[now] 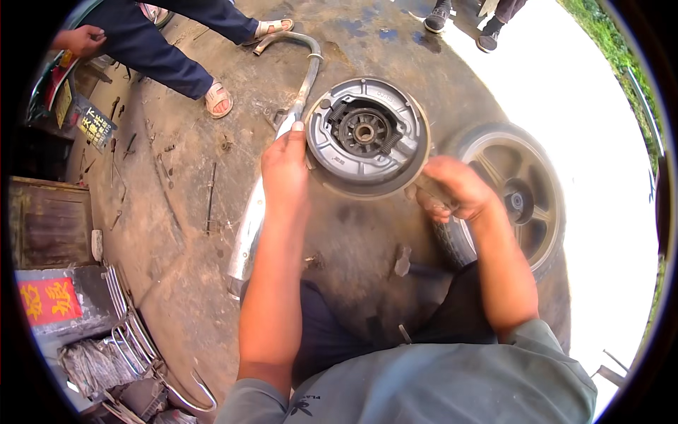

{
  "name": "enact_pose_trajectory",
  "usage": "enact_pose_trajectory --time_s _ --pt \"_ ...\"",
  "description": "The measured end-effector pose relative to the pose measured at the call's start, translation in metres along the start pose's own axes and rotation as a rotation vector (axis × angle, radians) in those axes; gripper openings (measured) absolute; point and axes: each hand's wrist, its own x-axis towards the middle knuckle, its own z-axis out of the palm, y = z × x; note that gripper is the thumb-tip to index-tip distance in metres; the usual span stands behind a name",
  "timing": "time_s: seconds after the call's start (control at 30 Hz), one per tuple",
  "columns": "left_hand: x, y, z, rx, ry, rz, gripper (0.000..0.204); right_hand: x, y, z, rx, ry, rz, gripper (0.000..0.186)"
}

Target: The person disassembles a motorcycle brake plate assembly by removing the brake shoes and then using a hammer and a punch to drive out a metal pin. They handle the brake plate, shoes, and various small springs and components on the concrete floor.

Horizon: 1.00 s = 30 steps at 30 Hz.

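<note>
In front of me a round metal brake drum assembly (pixel 339 155) is held up, tilted with its open face showing. Curved shoes, coil springs (pixel 390 143) and a toothed centre with a round bore (pixel 364 133) show in it. My left hand (pixel 284 169) is closed on its left edge, thumb up along the rim. By the lower right rim, my right hand (pixel 459 189) is closed with curled fingers, partly blurred. What lies in those fingers, if anything, I cannot make out.
A silver exhaust pipe (pixel 253 230) lies left of my left arm. A spoked wheel with tyre (pixel 519 201) lies at the right. Tools (pixel 211 198) are scattered on the left floor. Another person's sandalled foot (pixel 219 99) is at the upper left; dark shoes (pixel 488 39) stand at the top.
</note>
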Motion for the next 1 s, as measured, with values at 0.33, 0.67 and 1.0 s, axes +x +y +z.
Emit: enact_pose_trajectory --time_s 0.33,0.67,1.0 --pt "-0.002 -0.003 0.002 -0.121 -0.010 0.135 0.032 0.008 0.022 0.009 0.009 0.072 -0.190 0.041" --pt "-0.015 0.005 0.009 -0.030 0.057 0.245 0.032 0.019 0.041 0.021 -0.020 0.138 -0.388 0.049" --pt "-0.035 0.029 0.012 0.025 0.098 0.378 0.035 0.021 0.027 0.010 -0.158 0.060 -0.390 0.045"
